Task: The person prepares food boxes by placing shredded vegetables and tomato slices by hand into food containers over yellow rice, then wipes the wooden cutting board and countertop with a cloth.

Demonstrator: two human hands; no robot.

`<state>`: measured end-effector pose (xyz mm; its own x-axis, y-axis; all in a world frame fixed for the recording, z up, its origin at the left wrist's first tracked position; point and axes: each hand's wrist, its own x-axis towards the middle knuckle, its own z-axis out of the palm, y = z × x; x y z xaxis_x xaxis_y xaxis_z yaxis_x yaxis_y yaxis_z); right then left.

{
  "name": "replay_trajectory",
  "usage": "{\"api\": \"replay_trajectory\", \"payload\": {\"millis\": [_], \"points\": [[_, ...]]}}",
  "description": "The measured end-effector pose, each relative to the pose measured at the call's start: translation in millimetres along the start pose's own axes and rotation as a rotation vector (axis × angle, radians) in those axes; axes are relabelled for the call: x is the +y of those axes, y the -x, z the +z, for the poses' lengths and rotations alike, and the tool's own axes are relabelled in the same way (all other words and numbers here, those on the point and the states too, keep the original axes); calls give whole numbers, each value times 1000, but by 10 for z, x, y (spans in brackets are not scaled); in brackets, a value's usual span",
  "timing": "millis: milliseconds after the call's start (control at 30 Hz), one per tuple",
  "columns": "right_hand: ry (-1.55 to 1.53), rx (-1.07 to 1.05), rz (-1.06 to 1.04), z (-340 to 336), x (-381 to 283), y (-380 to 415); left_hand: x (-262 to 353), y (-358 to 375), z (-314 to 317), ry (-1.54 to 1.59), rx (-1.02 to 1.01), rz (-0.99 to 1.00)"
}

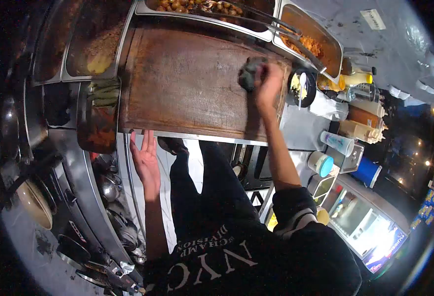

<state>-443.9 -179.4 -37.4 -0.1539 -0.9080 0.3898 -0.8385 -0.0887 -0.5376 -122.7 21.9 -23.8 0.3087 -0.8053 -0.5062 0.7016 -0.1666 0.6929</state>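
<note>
A large brown wooden board point(187, 79) lies on the counter. On its right part, my right hand point(268, 84) is closed on a dark, bunched cloth point(250, 74), which rests against the board. My left hand point(146, 155) is at the board's near left edge, fingers stretched out and palm showing, with nothing in it. Just right of the cloth stands a small black bowl point(309, 95) with pale yellow food and a white spoon point(302, 86).
Metal food trays point(207, 18) line the far side, with tongs point(303, 47) lying across them. Sauce bottles point(362, 117) and a blue-lidded tub point(320, 164) stand to the right. At the left are a container of green and orange food point(98, 123) and pans point(34, 202).
</note>
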Motion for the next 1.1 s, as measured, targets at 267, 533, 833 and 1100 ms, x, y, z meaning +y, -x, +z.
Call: {"api": "replay_trajectory", "payload": {"millis": [267, 533, 833, 1100], "points": [[256, 39, -90, -183, 395, -37, -18, -22, -60, 44, -26, -12], [-259, -125, 3, 755, -664, -108, -85, 12, -83, 104, -16, -3], [-81, -637, -339, 445, -1102, 675, -149, -3, -116, 102, -77, 54], [-75, -293, -446, 1254, -1372, -363, -129, -20, -79, 133, -83, 36]]}}
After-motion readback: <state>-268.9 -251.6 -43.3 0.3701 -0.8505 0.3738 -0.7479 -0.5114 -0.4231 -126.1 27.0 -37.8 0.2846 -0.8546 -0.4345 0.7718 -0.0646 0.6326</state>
